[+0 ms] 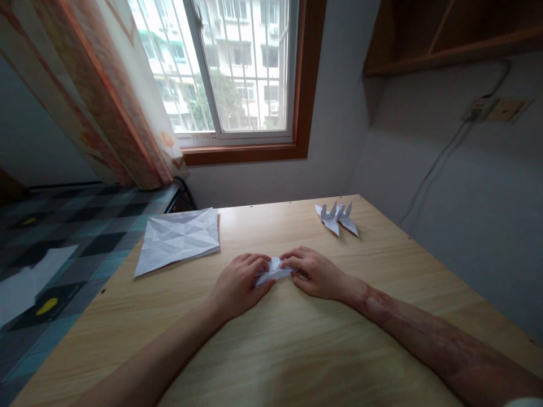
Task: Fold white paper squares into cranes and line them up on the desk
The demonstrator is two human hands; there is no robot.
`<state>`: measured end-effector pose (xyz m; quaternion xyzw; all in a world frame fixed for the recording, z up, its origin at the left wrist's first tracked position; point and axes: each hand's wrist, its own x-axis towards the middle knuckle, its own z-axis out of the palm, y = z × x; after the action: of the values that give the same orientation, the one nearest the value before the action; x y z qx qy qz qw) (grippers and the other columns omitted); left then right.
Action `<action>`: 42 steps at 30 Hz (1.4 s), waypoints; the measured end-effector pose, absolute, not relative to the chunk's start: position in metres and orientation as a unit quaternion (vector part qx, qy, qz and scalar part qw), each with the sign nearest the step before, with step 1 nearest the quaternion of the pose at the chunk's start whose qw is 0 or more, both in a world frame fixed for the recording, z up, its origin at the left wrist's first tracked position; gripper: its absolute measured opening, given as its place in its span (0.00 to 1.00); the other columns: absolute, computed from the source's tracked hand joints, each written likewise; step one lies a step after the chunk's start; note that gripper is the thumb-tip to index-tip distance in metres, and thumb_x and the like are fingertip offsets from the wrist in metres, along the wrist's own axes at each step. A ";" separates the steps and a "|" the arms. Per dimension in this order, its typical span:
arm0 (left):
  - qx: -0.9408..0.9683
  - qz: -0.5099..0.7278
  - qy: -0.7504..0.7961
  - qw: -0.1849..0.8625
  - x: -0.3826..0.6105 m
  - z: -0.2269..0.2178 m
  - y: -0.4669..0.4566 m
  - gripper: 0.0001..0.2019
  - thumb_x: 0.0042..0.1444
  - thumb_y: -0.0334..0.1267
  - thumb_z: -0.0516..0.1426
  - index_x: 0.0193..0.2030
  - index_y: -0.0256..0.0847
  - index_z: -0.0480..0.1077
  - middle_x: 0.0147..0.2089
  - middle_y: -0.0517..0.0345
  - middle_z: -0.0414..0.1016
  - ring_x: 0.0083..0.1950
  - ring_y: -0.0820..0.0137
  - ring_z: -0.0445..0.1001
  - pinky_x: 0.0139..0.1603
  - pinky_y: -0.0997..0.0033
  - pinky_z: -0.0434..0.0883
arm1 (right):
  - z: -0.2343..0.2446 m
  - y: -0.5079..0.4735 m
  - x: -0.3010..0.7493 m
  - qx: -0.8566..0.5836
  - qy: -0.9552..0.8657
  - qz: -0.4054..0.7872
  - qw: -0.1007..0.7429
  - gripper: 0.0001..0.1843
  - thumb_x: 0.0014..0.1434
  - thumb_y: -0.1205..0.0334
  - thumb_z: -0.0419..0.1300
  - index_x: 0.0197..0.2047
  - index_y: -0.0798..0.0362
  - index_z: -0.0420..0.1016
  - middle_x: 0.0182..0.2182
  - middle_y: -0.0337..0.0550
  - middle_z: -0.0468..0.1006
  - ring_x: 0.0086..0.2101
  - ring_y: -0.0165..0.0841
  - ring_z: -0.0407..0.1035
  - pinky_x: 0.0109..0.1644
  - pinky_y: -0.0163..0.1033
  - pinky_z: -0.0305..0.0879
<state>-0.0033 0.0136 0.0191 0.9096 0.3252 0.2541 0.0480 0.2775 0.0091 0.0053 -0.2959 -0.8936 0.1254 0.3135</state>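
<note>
A pale wooden table (297, 345) stands below a barred window (237, 68). At its middle lies a small folded white paper piece (274, 272). The left hand (238, 287) and right hand (317, 272) rest palm-down, curled fingers gripping its ends. A creased white paper sheet (178, 237) lies well apart at the left edge, and white folded paper cranes (337, 219) far right.

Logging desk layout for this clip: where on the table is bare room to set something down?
Free: the far strip between the creased sheet and the folded figures, and the near table between the forearms. Crowded: the middle, where left hand and right hand hold the small folded paper.
</note>
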 end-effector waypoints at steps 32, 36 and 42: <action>0.886 0.310 0.312 0.150 -0.008 0.023 0.010 0.14 0.78 0.40 0.57 0.55 0.45 0.85 0.47 0.53 0.89 0.43 0.67 0.86 0.44 0.72 0.79 | 0.005 0.010 0.278 -0.292 -0.872 0.037 0.390 0.10 0.79 0.61 0.61 0.57 0.49 0.82 0.42 0.45 0.89 0.41 0.39 0.79 0.50 0.46 0.71; 0.858 0.324 0.329 0.225 -0.007 0.027 0.007 0.14 0.77 0.42 0.57 0.56 0.44 0.85 0.45 0.53 0.89 0.41 0.68 0.85 0.42 0.74 0.78 | 0.004 0.009 0.280 -0.298 -0.846 0.057 0.438 0.10 0.78 0.61 0.62 0.57 0.48 0.83 0.40 0.45 0.88 0.40 0.40 0.78 0.50 0.47 0.71; 0.839 0.320 0.376 0.227 -0.009 0.021 0.009 0.14 0.71 0.44 0.64 0.59 0.45 0.83 0.49 0.56 0.90 0.42 0.66 0.86 0.44 0.71 0.79 | 0.001 0.014 0.281 -0.339 -0.821 0.142 0.436 0.10 0.79 0.59 0.61 0.55 0.48 0.85 0.42 0.45 0.89 0.42 0.39 0.79 0.50 0.44 0.72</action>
<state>-0.0087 0.0089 0.0214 0.8393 0.3759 0.3201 0.2275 0.2812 0.0138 0.0008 -0.3393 -0.8212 0.1419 0.4363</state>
